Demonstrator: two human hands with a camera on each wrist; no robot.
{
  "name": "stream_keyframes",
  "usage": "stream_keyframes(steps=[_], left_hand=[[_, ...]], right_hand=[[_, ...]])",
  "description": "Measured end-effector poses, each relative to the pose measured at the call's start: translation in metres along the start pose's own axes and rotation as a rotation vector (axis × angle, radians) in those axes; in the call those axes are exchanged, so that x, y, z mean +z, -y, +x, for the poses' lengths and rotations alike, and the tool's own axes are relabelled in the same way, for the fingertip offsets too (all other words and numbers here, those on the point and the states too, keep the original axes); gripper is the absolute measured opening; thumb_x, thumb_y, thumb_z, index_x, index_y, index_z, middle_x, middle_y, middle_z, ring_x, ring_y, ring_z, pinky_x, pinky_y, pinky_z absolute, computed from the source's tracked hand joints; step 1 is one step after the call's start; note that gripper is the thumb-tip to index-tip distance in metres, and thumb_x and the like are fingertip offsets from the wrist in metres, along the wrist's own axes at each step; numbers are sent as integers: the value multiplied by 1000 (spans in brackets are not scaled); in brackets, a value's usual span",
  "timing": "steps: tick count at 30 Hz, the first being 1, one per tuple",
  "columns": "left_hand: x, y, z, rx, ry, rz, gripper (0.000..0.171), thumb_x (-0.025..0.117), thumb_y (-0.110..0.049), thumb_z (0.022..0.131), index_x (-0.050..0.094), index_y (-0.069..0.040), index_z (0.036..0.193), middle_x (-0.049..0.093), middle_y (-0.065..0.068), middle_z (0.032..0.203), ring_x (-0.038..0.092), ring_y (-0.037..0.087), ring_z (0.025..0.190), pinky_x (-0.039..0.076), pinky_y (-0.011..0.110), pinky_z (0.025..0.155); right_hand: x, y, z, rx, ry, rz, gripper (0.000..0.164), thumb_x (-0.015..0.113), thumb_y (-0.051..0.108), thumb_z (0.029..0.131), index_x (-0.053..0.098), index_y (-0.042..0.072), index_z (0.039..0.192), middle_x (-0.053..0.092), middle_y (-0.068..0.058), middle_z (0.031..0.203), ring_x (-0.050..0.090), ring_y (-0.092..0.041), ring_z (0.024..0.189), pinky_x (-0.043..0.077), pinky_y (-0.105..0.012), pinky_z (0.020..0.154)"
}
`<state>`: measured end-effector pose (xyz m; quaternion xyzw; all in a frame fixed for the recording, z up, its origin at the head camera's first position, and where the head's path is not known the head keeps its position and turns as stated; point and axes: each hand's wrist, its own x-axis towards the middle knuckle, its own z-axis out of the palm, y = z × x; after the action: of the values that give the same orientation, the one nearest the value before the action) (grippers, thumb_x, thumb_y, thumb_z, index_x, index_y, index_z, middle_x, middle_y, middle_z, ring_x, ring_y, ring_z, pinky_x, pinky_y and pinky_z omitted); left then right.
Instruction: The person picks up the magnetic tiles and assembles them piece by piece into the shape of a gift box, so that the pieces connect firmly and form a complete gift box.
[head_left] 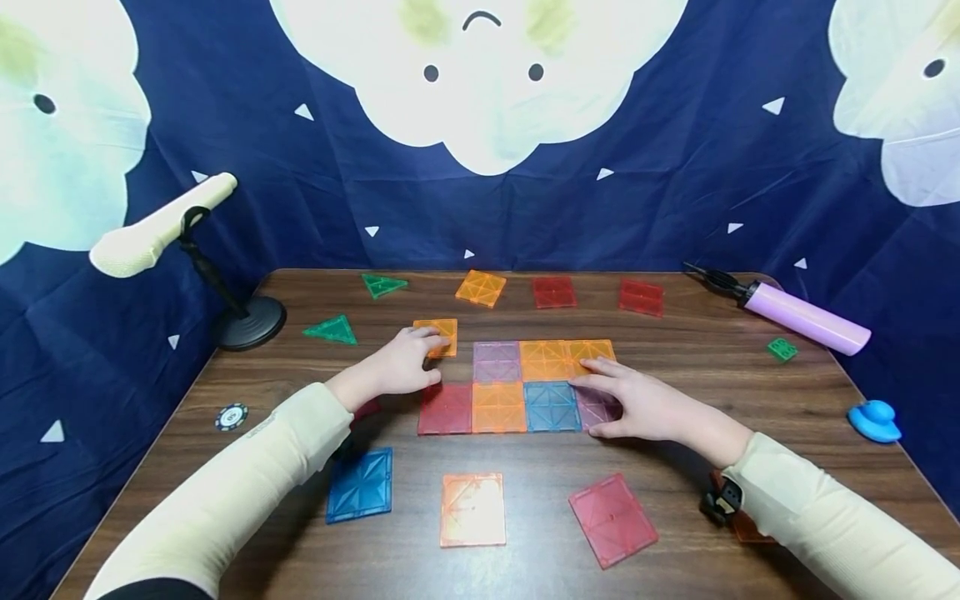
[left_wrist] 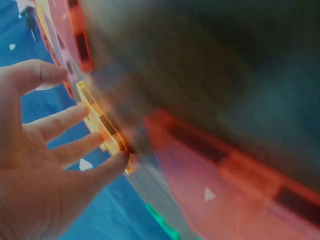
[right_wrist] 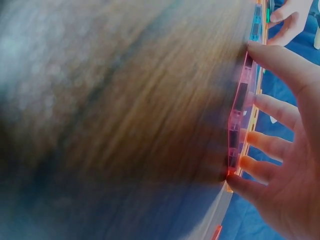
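Orange tile (head_left: 446, 326) (just one) lay under the left hand (head_left: 399, 363), fingers extended; seven joined tiles (head_left: 513, 395) met the right hand (head_left: 636, 402), loosely spread, at their right end.

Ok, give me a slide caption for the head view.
Left hand on a separate orange tile, right hand on a block of coloured tiles, loose tiles around.

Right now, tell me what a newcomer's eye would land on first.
Most likely the big white cloud with an upside-down face, on the dark blue backdrop behind the table. Next, the coloured tiles laid edge to edge mid-table, the right hand at their right end and the left hand touching a separate orange tile near their left end. The lilac cylinder at the table's back right also stands out.
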<state>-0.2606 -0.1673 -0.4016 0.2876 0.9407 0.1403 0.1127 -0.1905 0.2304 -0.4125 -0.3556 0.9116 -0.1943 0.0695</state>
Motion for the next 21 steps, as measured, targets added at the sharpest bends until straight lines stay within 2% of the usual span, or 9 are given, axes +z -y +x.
stream_keyframes(steps=[7,14,21], left_hand=[[8,-15,-12,51,10,7,59,64,-22,91,54,3,144,44,27,152,35,41,144,18,61,119],[9,-27,-20,29,39,-38,59,65,-23,92,53,-1,146,41,25,155,30,49,144,21,63,117],[11,-31,-22,48,48,-44,59,65,-22,93,53,1,146,40,25,155,30,48,144,22,63,116]], right_hand=[[-1,0,1,10,6,2,69,83,34,85,58,12,146,40,-24,156,33,-47,144,37,-63,108],[0,0,-1,18,8,1,69,82,36,86,57,12,146,39,-23,157,32,-47,144,36,-63,108],[1,0,1,4,-15,-32,68,83,37,85,60,12,144,44,-24,153,36,-48,142,37,-64,108]])
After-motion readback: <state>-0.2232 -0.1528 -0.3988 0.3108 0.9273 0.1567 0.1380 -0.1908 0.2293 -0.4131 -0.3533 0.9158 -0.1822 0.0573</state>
